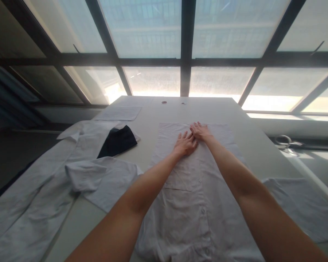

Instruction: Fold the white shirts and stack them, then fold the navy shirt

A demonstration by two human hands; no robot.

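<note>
A white buttoned shirt (177, 207) lies spread out in front of me, its button strip running lengthwise down the middle. My left hand (186, 145) rests flat on the far part of the shirt, fingers spread. Just beyond it and to the right, my right hand (200, 131) also lies flat on the fabric, fingers stretched out. The two hands touch or nearly touch near the button strip. Neither holds anything. A white sleeve (303, 203) spreads out on the right, and another white sleeve (106, 178) lies folded on the left.
The white table (213, 109) reaches back toward large windows (147, 29). Another white garment (35, 196) covers its left side, with a dark cloth piece (119, 141) beside it. Flat white cloth (119, 113) lies at the far left. A metal rack part (285, 142) stands at right.
</note>
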